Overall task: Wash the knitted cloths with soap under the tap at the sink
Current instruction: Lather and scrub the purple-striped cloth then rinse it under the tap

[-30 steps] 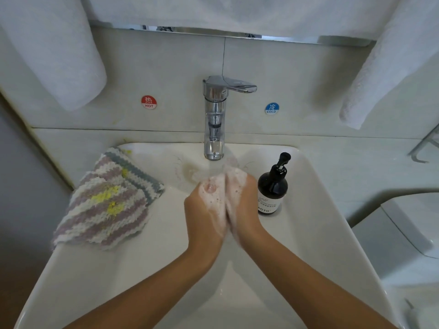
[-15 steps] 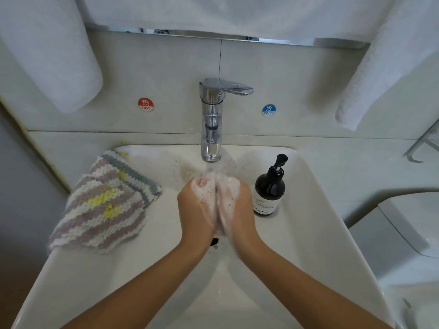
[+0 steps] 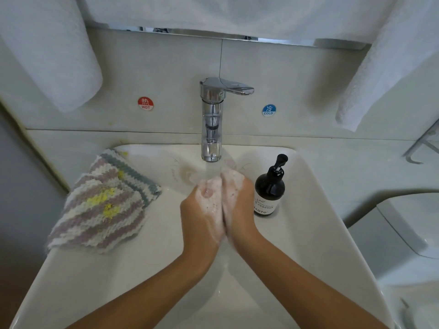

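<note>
since a second ago our hands have slid a touch lower and left under the tap (image 3: 212,119), otherwise same rubbing pose; foam looks as thick as before, so we judge the lathering is mid-way, no rinse yet

left hand (image 3: 202,210) and right hand (image 3: 237,205) pressed together under the water stream, both coated in suds; something lathered seems bunched between them but we cannot tell if it's a cloth or just foam, and cannot tell how the fingers curl

cloths (image 3: 104,205), striped with yellow patches, lie stacked on the left rim of the sink (image 3: 320,229), untouched and well apart from the hands; looks dry from here, so we judge the cloth washing is still ahead

soap bottle (image 3: 269,191) stands upright on the right rim, just beside the right hand

room: tiled wall with hot sticker (image 3: 145,103) and cold sticker (image 3: 269,110) either side of the tap, white towels (image 3: 54,51) hanging above left and right
</note>
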Motion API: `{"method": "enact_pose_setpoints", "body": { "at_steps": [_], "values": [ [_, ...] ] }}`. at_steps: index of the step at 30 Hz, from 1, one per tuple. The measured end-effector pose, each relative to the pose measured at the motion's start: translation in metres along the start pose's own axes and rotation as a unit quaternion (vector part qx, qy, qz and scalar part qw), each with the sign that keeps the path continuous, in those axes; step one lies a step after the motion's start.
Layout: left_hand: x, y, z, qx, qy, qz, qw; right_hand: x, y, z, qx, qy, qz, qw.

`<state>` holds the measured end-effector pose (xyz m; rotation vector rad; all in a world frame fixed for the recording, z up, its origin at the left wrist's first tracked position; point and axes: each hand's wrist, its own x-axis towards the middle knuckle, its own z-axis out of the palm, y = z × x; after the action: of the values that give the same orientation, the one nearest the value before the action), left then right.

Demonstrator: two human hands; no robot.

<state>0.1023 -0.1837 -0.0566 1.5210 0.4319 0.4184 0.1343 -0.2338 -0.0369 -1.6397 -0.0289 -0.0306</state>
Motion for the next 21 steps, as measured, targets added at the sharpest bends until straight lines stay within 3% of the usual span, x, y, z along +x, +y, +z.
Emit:
{"method": "enact_pose_setpoints", "body": {
  "at_steps": [3,8,13,18,21],
  "values": [
    [-0.005,0.008,0.002,0.005,-0.008,0.023,1.0,-0.007,0.006,0.001,-0.006,0.019,0.002,1.0],
    [0.012,0.002,-0.009,0.042,0.022,0.055,0.997,-0.034,-0.003,-0.008,-0.045,-0.089,-0.044,0.994],
    [-0.015,0.015,0.001,0.005,-0.017,0.054,0.998,0.004,-0.004,0.0,0.004,0.045,-0.004,0.999],
    [0.005,0.016,-0.001,0.031,-0.011,0.117,0.993,-0.001,-0.001,-0.009,-0.074,-0.035,-0.016,0.997],
    [0.018,0.02,-0.007,0.025,0.027,0.121,0.992,0.004,-0.017,-0.019,-0.173,-0.079,-0.078,0.979]
  ]
}}
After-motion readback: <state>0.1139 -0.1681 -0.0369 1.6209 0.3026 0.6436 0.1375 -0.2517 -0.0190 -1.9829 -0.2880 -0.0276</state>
